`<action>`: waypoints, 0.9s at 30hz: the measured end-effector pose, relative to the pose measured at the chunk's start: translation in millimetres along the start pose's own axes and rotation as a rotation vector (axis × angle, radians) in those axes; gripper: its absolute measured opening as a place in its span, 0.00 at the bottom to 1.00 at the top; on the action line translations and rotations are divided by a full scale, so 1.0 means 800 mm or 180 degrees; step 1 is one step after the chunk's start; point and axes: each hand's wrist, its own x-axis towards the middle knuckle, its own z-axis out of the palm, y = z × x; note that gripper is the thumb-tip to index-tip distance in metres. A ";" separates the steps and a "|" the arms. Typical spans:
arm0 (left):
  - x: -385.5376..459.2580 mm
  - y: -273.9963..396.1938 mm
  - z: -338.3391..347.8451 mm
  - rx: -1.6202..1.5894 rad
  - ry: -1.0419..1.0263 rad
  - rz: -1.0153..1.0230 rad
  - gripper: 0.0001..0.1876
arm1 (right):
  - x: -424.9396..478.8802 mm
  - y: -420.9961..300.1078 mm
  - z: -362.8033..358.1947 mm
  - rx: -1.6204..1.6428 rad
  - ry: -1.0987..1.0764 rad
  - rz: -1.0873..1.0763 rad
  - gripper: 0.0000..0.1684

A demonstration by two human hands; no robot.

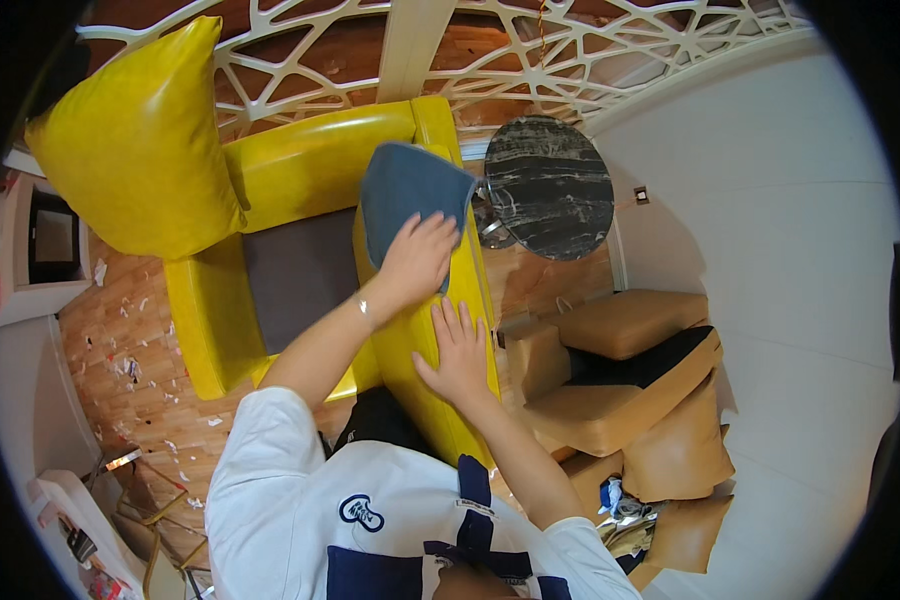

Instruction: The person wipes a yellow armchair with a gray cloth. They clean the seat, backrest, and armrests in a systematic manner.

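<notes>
A grey-blue cloth (412, 187) lies over the far end of the armrest of a yellow leather-look armchair (315, 165). My left hand (418, 259) presses down on the cloth and holds it against the armrest; part of the cloth is hidden beneath the palm. A thin bracelet circles that wrist. Closer to me, my right hand (461, 352) rests on the same armrest (412, 382) with fingers spread and nothing held. The chair's seat shows a dark grey base (300, 277). A large yellow cushion (142, 142) leans on the chair's left arm and back.
Beyond the armrest stands a round black marble-patterned table (551, 187). Tan seat parts and cushions (615, 375) are piled at right by a white wall (780, 247). A white lattice partition (412, 52) runs behind the chair. Paper scraps litter the wooden floor (127, 322).
</notes>
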 end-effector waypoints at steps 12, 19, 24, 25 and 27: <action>0.077 -0.041 -0.008 0.0132 -0.0526 -0.0833 0.21 | 0.004 -0.003 -0.005 -0.0107 -0.0059 0.0010 0.46; 0.144 -0.070 0.017 0.0614 -0.0294 -0.1408 0.22 | 0.007 0.000 -0.011 0.0187 -0.0110 0.0082 0.42; 0.103 -0.054 0.039 0.0716 0.0313 -0.1023 0.27 | -0.018 0.029 0.016 0.1506 0.0948 0.0376 0.36; 0.089 -0.046 0.038 0.0603 0.0289 -0.1000 0.27 | -0.021 0.032 0.017 0.1705 0.1116 0.0469 0.35; 0.067 -0.026 0.030 0.0394 0.0293 -0.0949 0.26 | -0.021 0.039 0.017 0.1938 0.1128 0.0626 0.33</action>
